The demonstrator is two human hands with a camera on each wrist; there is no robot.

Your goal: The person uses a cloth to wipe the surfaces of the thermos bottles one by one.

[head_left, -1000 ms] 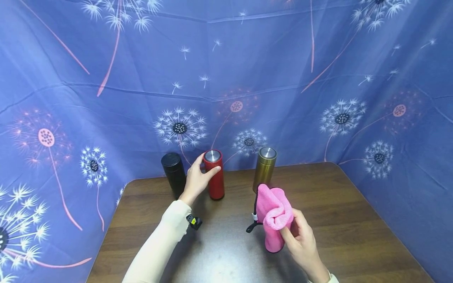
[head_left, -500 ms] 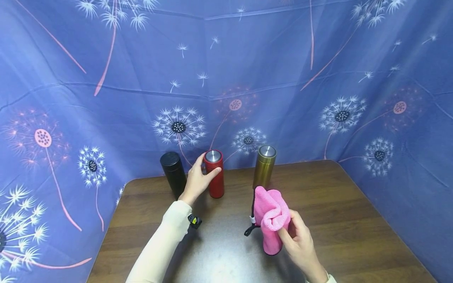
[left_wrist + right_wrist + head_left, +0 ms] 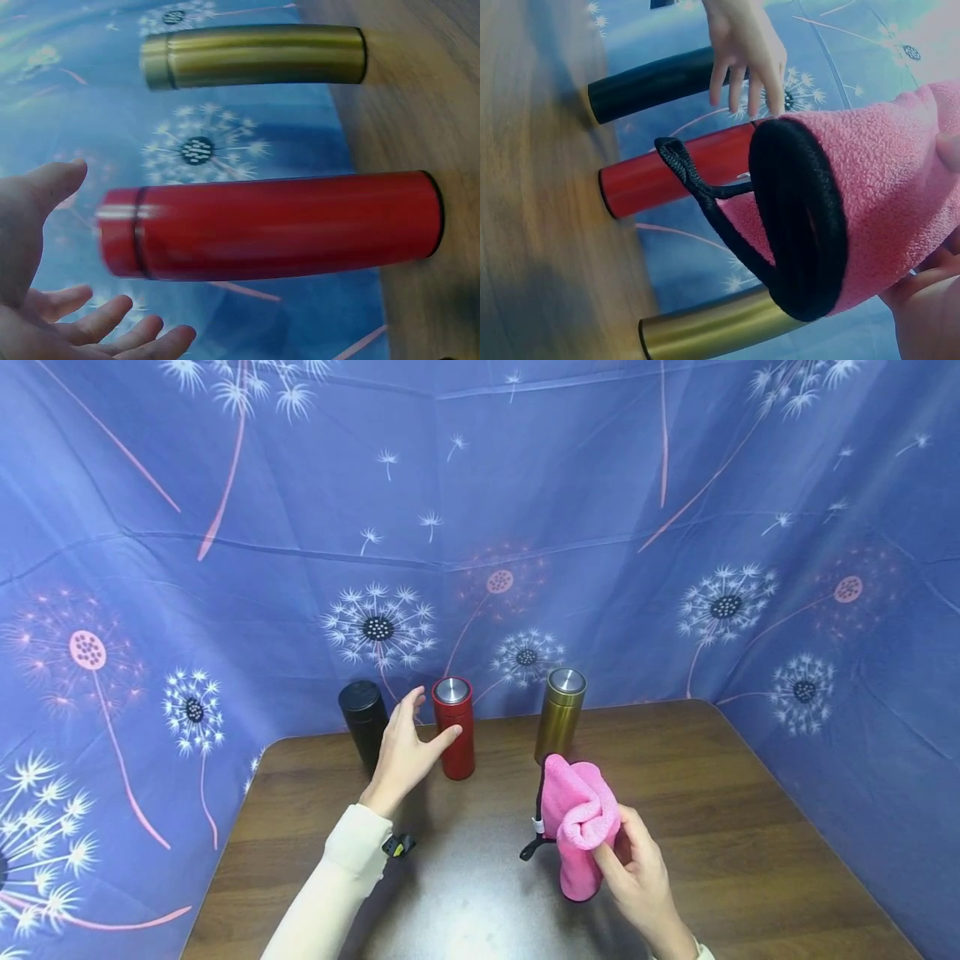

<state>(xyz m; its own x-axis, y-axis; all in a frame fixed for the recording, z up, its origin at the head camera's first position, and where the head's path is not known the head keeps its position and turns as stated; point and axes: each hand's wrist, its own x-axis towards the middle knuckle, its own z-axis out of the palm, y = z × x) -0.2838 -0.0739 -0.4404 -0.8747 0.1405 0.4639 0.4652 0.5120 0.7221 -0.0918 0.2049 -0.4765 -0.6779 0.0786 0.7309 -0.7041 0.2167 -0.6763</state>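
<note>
Backdrop (image 3: 270, 477) in blue dandelion-print fabric, behind wood-grain table (image 3: 757, 835). Clock directions as in head view, 12 = far side.

Left to right: black flask (image 3: 362, 720), upright, lid on, near far edge, lower part covered by left hand (image 3: 402, 753). Hand sits at 4 o'clock from it, cream sleeve (image 3: 322, 893), black strap (image 3: 398, 846) with yellow patch at wrist. Fingers and thumb spread apart; thumb overlaps red flask (image 3: 459, 756) in head view, but left wrist view shows a gap between hand and lid end.

Red flask upright, silver lid top, at 2 o'clock from left hand, between black and gold ones. Gold flask (image 3: 560, 720) upright, silver lid top, at 3 o'clock from red; base hidden in head view by pink cloth (image 3: 577, 827).

Cloth at 4 o'clock from red flask, 6 o'clock from gold. Fleecy, folded over, black edging, black hanging loop (image 3: 534, 847) at its 8 o'clock, small white tag (image 3: 537, 825) at 9.

Right hand (image 3: 641, 870) at 4 o'clock on cloth, clamped on it: thumb on near face, fingers at far side, partly hidden.
</note>
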